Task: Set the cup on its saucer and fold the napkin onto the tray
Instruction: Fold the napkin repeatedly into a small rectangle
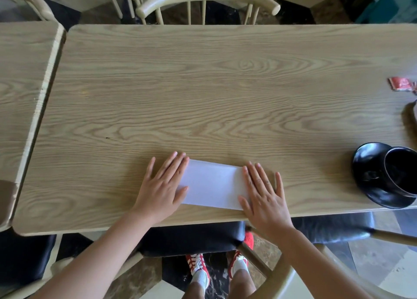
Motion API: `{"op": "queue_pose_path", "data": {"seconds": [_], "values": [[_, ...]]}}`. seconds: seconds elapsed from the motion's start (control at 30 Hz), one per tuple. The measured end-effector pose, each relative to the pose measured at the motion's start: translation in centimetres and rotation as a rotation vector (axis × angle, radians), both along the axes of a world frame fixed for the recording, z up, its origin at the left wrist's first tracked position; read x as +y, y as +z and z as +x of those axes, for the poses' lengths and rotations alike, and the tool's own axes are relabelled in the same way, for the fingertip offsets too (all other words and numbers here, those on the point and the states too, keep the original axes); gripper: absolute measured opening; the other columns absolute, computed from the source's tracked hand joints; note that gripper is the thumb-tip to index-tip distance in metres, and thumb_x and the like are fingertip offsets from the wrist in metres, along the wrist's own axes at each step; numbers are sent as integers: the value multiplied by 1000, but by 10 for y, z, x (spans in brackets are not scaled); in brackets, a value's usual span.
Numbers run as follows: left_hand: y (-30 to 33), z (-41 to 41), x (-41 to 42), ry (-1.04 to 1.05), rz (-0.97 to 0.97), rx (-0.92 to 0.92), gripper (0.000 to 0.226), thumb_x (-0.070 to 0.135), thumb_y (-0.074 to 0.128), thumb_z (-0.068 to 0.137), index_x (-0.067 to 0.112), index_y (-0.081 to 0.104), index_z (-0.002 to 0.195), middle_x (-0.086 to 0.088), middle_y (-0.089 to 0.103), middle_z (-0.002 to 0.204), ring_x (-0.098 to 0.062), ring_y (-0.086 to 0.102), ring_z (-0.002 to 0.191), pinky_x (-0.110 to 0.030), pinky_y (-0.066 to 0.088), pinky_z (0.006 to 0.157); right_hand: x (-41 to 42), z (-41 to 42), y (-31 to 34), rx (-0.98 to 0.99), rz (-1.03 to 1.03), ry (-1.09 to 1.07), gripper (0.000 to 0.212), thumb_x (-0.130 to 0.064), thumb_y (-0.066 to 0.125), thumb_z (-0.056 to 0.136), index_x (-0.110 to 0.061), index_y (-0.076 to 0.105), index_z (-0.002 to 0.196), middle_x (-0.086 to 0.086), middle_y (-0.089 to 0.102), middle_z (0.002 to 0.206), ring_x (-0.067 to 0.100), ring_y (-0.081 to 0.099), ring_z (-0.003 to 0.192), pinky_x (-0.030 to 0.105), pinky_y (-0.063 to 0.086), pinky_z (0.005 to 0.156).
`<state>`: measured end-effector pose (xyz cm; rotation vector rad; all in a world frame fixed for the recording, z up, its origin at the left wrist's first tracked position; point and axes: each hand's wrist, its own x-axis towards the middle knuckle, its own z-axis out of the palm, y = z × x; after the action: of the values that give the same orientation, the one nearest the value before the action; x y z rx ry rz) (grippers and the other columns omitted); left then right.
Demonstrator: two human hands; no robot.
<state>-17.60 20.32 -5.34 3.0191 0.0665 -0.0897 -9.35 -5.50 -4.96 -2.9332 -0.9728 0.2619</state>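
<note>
A white napkin (213, 183), folded into a long rectangle, lies flat on the wooden table (203, 84) near its front edge. My left hand (163, 186) rests flat on the napkin's left end, fingers spread. Flat on the right end is my right hand (264, 197), fingers also apart. Neither hand grips anything. At the far right a black cup (400, 174) stands on its black saucer (370, 172), partly cut off by the frame edge. No tray is clearly in view.
A red sachet (401, 87) lies at the right edge, with a dark rounded object (410, 116) below it, mostly out of frame. A second table (22, 84) abuts on the left. Pale wooden chairs (207, 1) stand behind; dark-seated chairs sit under the front edge.
</note>
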Motion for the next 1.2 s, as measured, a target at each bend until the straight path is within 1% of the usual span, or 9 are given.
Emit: {"op": "queue_pose_path", "data": {"seconds": [0.1,0.2,0.33,0.4,0.5,0.7,0.87,1.0,1.2], "values": [[5,9,-1,35,75,-15,67,48,28,88,12,24,144,-1,28,152,-13,19,141,-56,5,111,4,-4,-2,-13,21,-57,64,-45,27,90,-13,19,146,3,22,154,15,9,142,53,10,111],[11,16,-36,267,33,-48,72,56,23,88,11,26,144,-4,22,154,-17,14,142,-58,-8,109,14,-19,-1,-37,24,-150,64,-40,32,88,-9,27,142,7,31,150,19,17,140,56,12,109],[3,28,-86,371,-129,-30,67,61,23,86,29,23,145,-6,15,156,-19,5,143,-64,-3,106,17,-57,1,-16,38,-285,63,-44,22,92,-8,26,143,12,27,151,25,20,140,59,13,108],[-2,40,-88,324,-105,-47,68,63,27,84,30,28,143,-6,21,154,-22,13,143,-64,-1,104,11,-78,3,-7,42,-239,67,-54,19,91,-12,30,143,16,28,150,27,24,138,59,17,106],[-4,57,-79,143,-86,-76,69,65,30,82,30,32,142,-5,22,154,-22,14,143,-64,0,104,-3,-100,3,-20,50,-66,74,-59,46,77,-20,39,139,16,34,147,27,36,130,54,26,99],[-8,75,-74,-178,-23,-64,70,65,32,82,30,31,142,-7,21,154,-22,13,143,-71,9,104,-17,-80,-9,-190,215,168,65,-16,70,70,-25,47,131,11,34,142,28,36,131,50,32,100],[-3,75,-74,-203,-5,-11,70,64,26,85,28,23,145,-8,18,155,-23,12,143,-70,8,105,-20,-60,-14,-223,300,302,56,-12,74,71,-22,55,122,4,46,132,24,42,126,47,34,101],[11,56,-65,-149,-215,-99,61,51,22,93,22,17,146,-4,19,154,-16,12,143,-53,6,112,-18,-54,-10,-200,360,301,51,-14,77,68,-21,60,116,5,59,121,23,47,121,46,37,98],[5,-24,-45,-192,-400,-156,61,11,42,75,9,42,136,-5,44,143,-15,31,137,-43,23,112,-11,-46,5,-171,480,235,25,-9,56,76,-19,69,94,-3,69,106,16,58,108,45,36,100]]}}
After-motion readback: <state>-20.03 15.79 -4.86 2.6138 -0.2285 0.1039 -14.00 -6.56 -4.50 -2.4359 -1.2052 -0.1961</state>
